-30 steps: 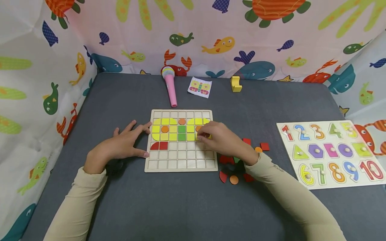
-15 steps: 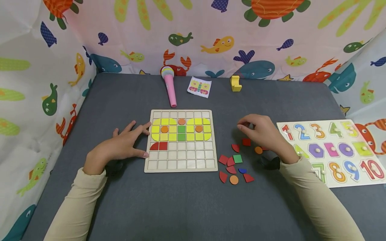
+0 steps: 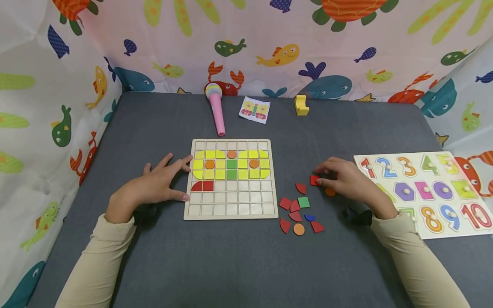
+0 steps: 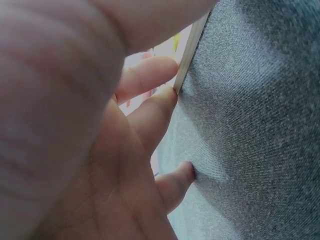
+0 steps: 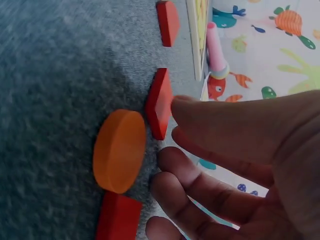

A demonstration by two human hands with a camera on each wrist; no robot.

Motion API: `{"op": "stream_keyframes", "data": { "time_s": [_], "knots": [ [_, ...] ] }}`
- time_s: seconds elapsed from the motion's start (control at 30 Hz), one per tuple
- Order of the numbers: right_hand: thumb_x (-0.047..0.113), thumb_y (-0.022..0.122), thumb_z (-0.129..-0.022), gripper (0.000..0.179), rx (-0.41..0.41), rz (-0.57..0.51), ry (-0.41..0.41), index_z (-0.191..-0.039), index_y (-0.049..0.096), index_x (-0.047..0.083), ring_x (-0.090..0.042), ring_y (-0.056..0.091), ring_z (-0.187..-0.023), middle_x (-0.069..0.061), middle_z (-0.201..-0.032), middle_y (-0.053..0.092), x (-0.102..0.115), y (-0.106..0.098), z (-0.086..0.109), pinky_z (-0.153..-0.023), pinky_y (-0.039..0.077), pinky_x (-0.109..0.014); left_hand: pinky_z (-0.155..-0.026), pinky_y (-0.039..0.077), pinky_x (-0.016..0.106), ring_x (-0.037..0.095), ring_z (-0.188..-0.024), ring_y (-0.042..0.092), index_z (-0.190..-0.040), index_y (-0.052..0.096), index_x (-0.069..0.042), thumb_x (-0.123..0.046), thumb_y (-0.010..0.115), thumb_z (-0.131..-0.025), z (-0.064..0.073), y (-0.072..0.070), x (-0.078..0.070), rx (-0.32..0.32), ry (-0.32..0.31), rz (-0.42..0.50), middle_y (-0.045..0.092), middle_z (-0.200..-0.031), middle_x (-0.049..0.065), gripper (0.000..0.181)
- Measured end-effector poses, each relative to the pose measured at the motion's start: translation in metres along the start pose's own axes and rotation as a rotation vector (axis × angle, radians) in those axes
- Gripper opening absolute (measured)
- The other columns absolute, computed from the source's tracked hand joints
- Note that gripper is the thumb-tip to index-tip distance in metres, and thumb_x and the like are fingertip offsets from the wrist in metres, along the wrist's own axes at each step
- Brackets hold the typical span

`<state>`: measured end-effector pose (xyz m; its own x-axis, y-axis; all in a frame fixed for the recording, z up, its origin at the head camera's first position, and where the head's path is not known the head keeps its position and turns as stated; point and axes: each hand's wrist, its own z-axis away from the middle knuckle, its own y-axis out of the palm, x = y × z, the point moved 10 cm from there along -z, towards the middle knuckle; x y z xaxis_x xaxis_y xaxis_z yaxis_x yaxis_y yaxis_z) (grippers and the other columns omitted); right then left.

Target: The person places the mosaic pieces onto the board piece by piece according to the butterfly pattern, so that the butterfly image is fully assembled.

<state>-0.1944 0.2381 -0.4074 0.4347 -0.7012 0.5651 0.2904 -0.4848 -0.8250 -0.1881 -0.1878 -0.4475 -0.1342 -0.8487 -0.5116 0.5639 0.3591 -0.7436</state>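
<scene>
A wooden grid board (image 3: 231,209) carries yellow, green, orange and red tiles. Fingers and thumb of my left hand (image 3: 150,188) are spread along the board's left edge; in the left wrist view, fingertips (image 4: 167,95) touch its side. My right hand (image 3: 343,179) is low over the loose tiles, fingers loosely bent. Its thumb tip is right at a red square tile (image 3: 314,180), shown flat on the cloth in the right wrist view. An orange round tile (image 5: 120,150) lies beside that square, partly under the hand in the head view. Another red tile (image 5: 118,217) lies close by.
Several loose red tiles, a green square tile (image 3: 303,202), a blue tile (image 3: 310,218) and an orange disc (image 3: 298,229) lie right of the board. A number puzzle (image 3: 423,182) stands right. Behind are a pink microphone (image 3: 218,115), a butterfly card (image 3: 254,110) and a yellow block (image 3: 301,105).
My right hand has left the board, moved right and come down to the red square tile. An orange disc shows on the board's right side where the hand was. The left hand stays put.
</scene>
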Motion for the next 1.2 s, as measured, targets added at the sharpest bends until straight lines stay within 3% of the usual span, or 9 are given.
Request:
{"op": "stream_keyframes", "data": {
  "time_s": [0.2,0.4,0.53,0.77,1.2],
  "knots": [
    [0.005,0.081,-0.095,0.016,0.043,-0.006,0.014,-0.11,0.074,0.006,-0.024,0.058,-0.096,-0.006,-0.109,0.065,-0.003,0.008,-0.001,-0.082,0.051,-0.045,-0.11,-0.006,0.087,0.05,-0.16,-0.004,-0.163,0.037,-0.021,-0.052,0.092,-0.081,-0.004,0.002,0.007,-0.019,0.022,-0.003,0.026,-0.173,0.021,0.104],
    [0.005,0.081,-0.096,0.015,0.048,-0.015,0.05,-0.107,0.071,0.006,-0.021,0.056,-0.086,-0.003,-0.097,0.063,-0.004,0.008,-0.004,-0.073,0.049,-0.037,-0.11,-0.007,0.087,0.05,-0.161,-0.005,-0.166,0.033,-0.024,-0.058,0.091,-0.079,-0.009,0.004,0.015,-0.015,0.014,-0.009,0.027,-0.173,0.019,0.11],
    [0.005,0.081,-0.096,0.014,0.054,-0.046,0.079,-0.106,0.07,0.006,-0.02,0.056,-0.078,-0.001,-0.087,0.061,-0.006,0.009,-0.004,-0.065,0.047,-0.032,-0.111,-0.006,0.086,0.048,-0.161,-0.005,-0.165,0.034,-0.023,-0.054,0.092,-0.081,-0.007,0.003,0.011,-0.007,0.0,-0.018,0.027,-0.174,0.018,0.107],
    [0.003,0.078,-0.098,0.012,0.036,-0.035,0.072,-0.105,0.07,0.006,-0.019,0.055,-0.076,0.0,-0.086,0.062,-0.005,0.008,-0.005,-0.064,0.047,-0.031,-0.11,-0.006,0.087,0.053,-0.159,-0.005,-0.164,0.035,-0.016,-0.046,0.091,-0.084,-0.001,-0.001,0.0,0.014,-0.004,-0.018,0.025,-0.173,0.025,0.102],
    [-0.002,0.075,-0.098,0.01,-0.043,-0.029,0.021,-0.101,0.071,0.006,-0.017,0.055,-0.072,0.001,-0.083,0.063,-0.002,0.001,-0.007,-0.062,0.047,-0.029,-0.111,-0.005,0.086,0.049,-0.16,-0.004,-0.165,0.033,-0.021,-0.053,0.092,-0.081,0.0,-0.001,0.003,-0.007,0.012,-0.018,0.028,-0.172,0.023,0.108]
  ]
}}
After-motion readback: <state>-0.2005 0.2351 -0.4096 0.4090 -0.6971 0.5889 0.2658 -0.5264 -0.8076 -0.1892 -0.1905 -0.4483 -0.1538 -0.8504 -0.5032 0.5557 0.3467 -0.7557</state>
